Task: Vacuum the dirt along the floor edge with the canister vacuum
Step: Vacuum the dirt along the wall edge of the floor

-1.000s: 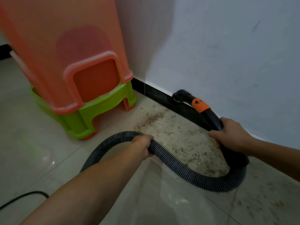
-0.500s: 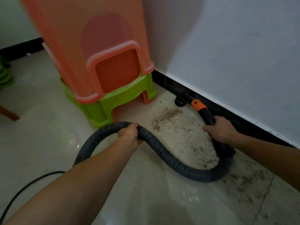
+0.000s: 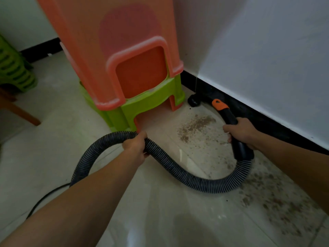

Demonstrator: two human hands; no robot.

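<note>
A ribbed grey vacuum hose [image 3: 187, 175] loops across the tiled floor. My left hand [image 3: 136, 146] grips the hose near the top of its arch. My right hand [image 3: 239, 131] grips the black wand handle [image 3: 240, 148], which carries an orange collar [image 3: 219, 104]. The black nozzle [image 3: 194, 101] sits on the floor against the black skirting [image 3: 267, 122], close to the stool's leg. Brown dirt [image 3: 195, 124] lies in a patch just in front of the nozzle, and more dirt [image 3: 281, 198] is scattered along the wall toward the lower right. The canister itself is out of view.
Stacked plastic stools, orange over green [image 3: 135, 82], stand in the corner by the white wall [image 3: 267, 50]. A green stool stack [image 3: 14, 68] and a wooden leg [image 3: 19, 111] are at the left. A black power cord [image 3: 48, 195] runs over the floor at lower left.
The nozzle has slid left along the skirting toward the stools and the corner. Both hands kept their grips and moved with it; the view shifted, showing more of the left floor.
</note>
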